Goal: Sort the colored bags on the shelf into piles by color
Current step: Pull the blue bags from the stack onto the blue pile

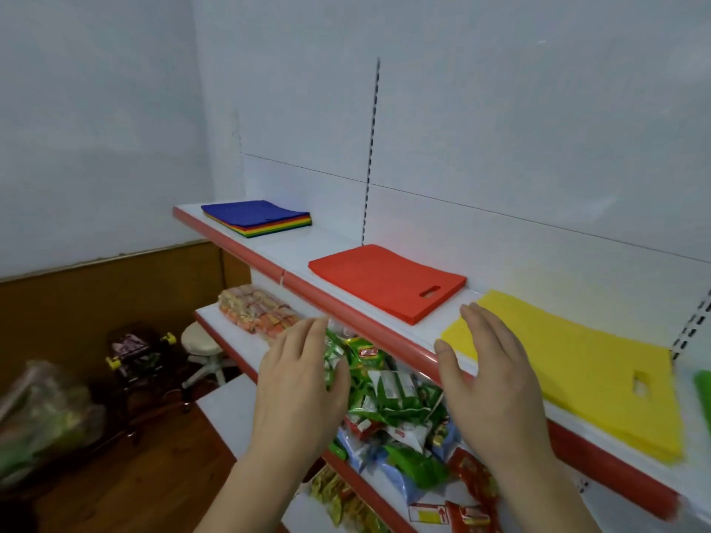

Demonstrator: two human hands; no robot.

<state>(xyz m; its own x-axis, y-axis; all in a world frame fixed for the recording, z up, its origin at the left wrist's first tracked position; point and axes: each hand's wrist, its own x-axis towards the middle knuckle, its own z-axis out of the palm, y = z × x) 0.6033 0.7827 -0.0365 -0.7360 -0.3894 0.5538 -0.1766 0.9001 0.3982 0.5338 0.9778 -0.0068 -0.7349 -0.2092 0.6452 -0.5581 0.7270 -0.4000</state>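
On the white top shelf (331, 248) with a red front edge lie flat bags. At the far left sits a mixed stack (257, 218) with a blue bag on top and several other colours beneath. A red pile (384, 280) lies in the middle. A yellow pile (577, 363) lies to the right. A sliver of green bag (703, 398) shows at the right edge. My left hand (304, 382) hovers below the shelf's front edge, fingers straight, holding nothing. My right hand (492, 375) is raised by the yellow pile's left corner, fingers straight, also holding nothing.
Lower shelves hold snack packets: green ones (388, 386) under my hands, orange packs (257, 309) to the left, red ones (473, 482) lower down. On the wooden floor at left stand a white stool (202, 350), a dark cart (134, 355) and a plastic sack (42, 413).
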